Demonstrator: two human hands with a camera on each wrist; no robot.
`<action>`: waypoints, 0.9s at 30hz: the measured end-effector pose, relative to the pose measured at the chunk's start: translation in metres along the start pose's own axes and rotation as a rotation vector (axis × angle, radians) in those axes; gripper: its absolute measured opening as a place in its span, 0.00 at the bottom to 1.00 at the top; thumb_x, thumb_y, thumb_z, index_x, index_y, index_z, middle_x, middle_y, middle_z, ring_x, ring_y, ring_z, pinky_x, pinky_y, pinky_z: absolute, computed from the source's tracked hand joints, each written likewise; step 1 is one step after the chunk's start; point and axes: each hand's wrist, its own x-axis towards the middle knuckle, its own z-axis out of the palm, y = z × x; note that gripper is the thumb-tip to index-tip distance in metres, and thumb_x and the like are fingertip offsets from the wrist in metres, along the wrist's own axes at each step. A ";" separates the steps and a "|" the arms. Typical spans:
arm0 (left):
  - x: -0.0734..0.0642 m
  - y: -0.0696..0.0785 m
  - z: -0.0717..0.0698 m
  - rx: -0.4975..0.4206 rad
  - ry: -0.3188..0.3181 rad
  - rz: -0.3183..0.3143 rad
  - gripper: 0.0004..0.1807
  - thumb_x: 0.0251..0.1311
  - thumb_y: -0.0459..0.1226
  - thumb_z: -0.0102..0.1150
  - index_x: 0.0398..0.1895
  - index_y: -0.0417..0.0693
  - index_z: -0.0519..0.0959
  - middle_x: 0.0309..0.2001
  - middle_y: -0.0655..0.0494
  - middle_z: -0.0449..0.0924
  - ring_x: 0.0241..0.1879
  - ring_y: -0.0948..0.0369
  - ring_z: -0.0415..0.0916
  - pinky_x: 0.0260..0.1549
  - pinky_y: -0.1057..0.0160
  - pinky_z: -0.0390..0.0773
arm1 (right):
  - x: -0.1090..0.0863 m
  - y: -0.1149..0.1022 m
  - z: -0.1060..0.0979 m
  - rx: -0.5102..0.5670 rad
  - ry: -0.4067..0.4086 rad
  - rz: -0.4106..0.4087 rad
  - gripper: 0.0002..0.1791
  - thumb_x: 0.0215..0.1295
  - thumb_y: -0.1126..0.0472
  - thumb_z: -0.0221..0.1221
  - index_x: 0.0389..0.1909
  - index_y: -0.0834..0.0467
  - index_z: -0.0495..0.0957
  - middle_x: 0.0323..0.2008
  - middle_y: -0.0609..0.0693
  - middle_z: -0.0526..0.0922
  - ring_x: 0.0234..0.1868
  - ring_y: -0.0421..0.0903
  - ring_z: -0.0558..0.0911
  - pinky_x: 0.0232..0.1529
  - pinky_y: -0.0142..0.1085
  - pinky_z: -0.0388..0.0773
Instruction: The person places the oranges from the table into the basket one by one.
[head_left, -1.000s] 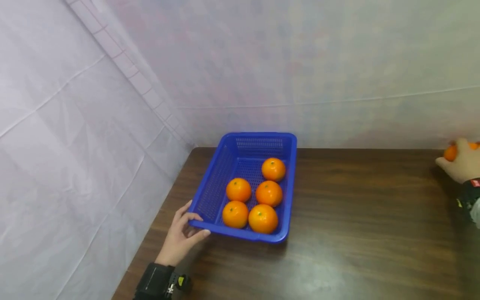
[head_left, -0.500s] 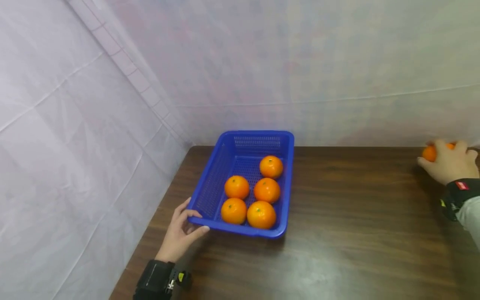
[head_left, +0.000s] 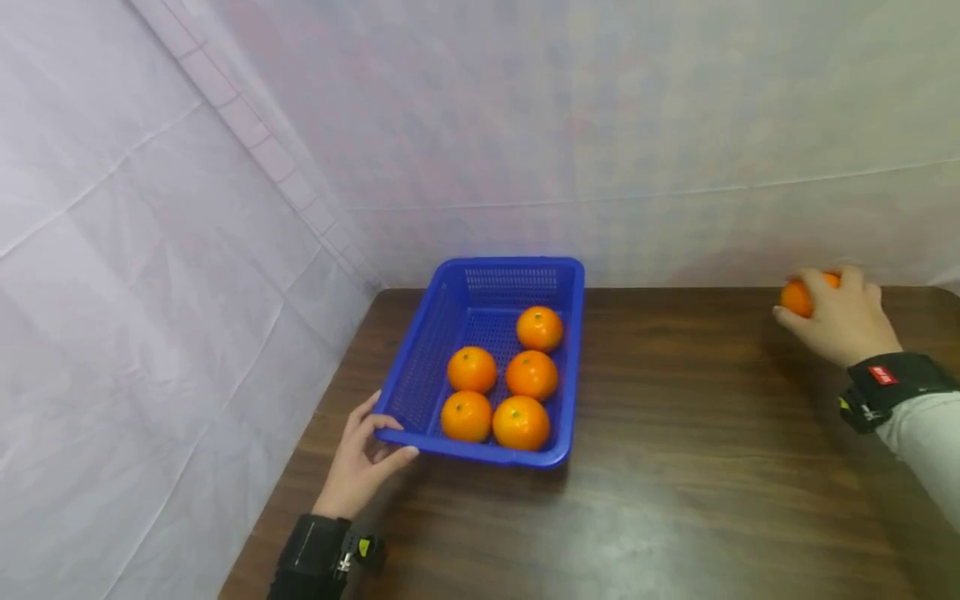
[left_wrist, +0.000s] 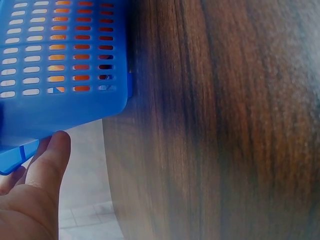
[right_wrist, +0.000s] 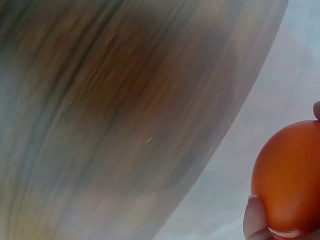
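Note:
A blue plastic basket (head_left: 577, 358) with slotted walls stands on the table, several oranges (head_left: 532, 376) inside it. My left hand (head_left: 360, 467) grips the basket's near left corner, thumb at the front rim and fingers over the left side. In the left wrist view the thumb (left_wrist: 52, 160) lies just under the basket's slotted wall (left_wrist: 65, 107). Off to the right, near the table's back edge, my right hand (head_left: 843, 321) holds another orange (head_left: 797, 297). The right wrist view shows this orange (right_wrist: 290, 175) between the fingertips, partly cut off by the frame.
The brown wood-grain table (head_left: 675, 417) spreads to the right and in front of the basket. A white cloth wall (head_left: 637, 125) rises right behind the table's back edge, and another white sheet (head_left: 135, 333) hangs along its left side.
My right hand has moved left along the back of the table with the orange, from the frame's right edge toward the basket. My left hand keeps its hold on the basket corner.

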 end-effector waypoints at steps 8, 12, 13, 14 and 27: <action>-0.001 -0.001 0.001 -0.024 0.003 0.003 0.19 0.56 0.32 0.74 0.45 0.39 0.74 0.78 0.45 0.48 0.70 0.38 0.65 0.60 0.70 0.77 | -0.005 -0.026 0.001 0.042 -0.016 -0.104 0.33 0.72 0.42 0.55 0.68 0.59 0.64 0.64 0.82 0.52 0.55 0.83 0.57 0.31 0.66 0.69; 0.000 -0.001 0.000 -0.023 -0.004 0.009 0.19 0.56 0.33 0.74 0.45 0.39 0.74 0.78 0.45 0.48 0.70 0.38 0.65 0.60 0.70 0.77 | -0.009 -0.039 0.003 0.051 -0.027 -0.121 0.33 0.71 0.41 0.56 0.68 0.57 0.65 0.66 0.81 0.53 0.56 0.82 0.56 0.31 0.67 0.70; 0.000 0.000 0.000 -0.021 -0.005 0.009 0.19 0.56 0.33 0.74 0.45 0.39 0.74 0.78 0.45 0.47 0.70 0.38 0.65 0.60 0.70 0.77 | -0.010 -0.044 0.003 0.055 -0.025 -0.126 0.33 0.71 0.42 0.56 0.68 0.57 0.65 0.65 0.80 0.53 0.56 0.82 0.56 0.31 0.66 0.70; 0.000 0.000 -0.001 -0.017 -0.005 0.009 0.19 0.56 0.33 0.74 0.45 0.39 0.74 0.78 0.45 0.47 0.70 0.38 0.64 0.61 0.69 0.76 | -0.011 -0.048 0.003 0.060 -0.023 -0.131 0.32 0.71 0.42 0.57 0.68 0.57 0.65 0.65 0.80 0.53 0.56 0.81 0.57 0.31 0.66 0.70; 0.001 -0.001 0.000 -0.014 0.006 -0.014 0.18 0.56 0.34 0.74 0.44 0.41 0.75 0.78 0.48 0.49 0.71 0.38 0.63 0.64 0.56 0.75 | -0.018 -0.107 0.014 0.091 -0.001 -0.226 0.30 0.68 0.46 0.62 0.65 0.54 0.68 0.65 0.74 0.58 0.55 0.75 0.61 0.35 0.62 0.75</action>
